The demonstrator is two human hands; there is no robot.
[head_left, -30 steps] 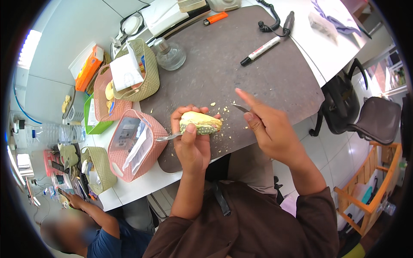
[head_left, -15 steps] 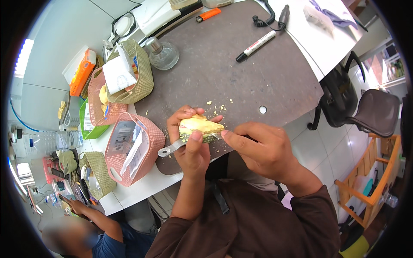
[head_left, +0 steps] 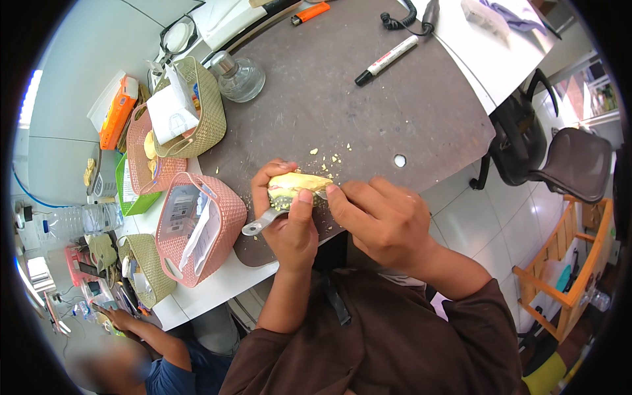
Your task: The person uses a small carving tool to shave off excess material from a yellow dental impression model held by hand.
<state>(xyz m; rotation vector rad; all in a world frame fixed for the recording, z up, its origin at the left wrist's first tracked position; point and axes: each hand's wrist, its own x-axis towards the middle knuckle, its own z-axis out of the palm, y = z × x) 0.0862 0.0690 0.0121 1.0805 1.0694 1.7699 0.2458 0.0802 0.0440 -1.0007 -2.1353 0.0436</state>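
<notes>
My left hand [head_left: 294, 232] is closed around a yellow plaster-like cast [head_left: 297, 182], with fingers behind it and the thumb across its near side. Below the yellow is a green, bumpy layer, and a flat metal handle [head_left: 259, 224] with a hole sticks out to the left, like that of a dental impression tray. At the cast's right end, my right hand [head_left: 388, 220] pinches a small metal tool [head_left: 322, 194]. Only its shiny tip shows, against the cast; the fingers hide the rest. Yellow crumbs [head_left: 314, 151] lie on the brown board just beyond.
On the brown board [head_left: 316, 99] stand a glass bottle [head_left: 242, 80], a marker [head_left: 387, 60] and an orange lighter [head_left: 309, 13]. Pink [head_left: 224, 230] and olive [head_left: 209, 108] baskets line the left. Another person [head_left: 168, 368] sits at lower left; a black chair [head_left: 573, 164] is right.
The view has shifted slightly. Both hands are a little further left in it, still on the cast and tool. More of the tool's metal tip shows, and the cast is tilted slightly differently.
</notes>
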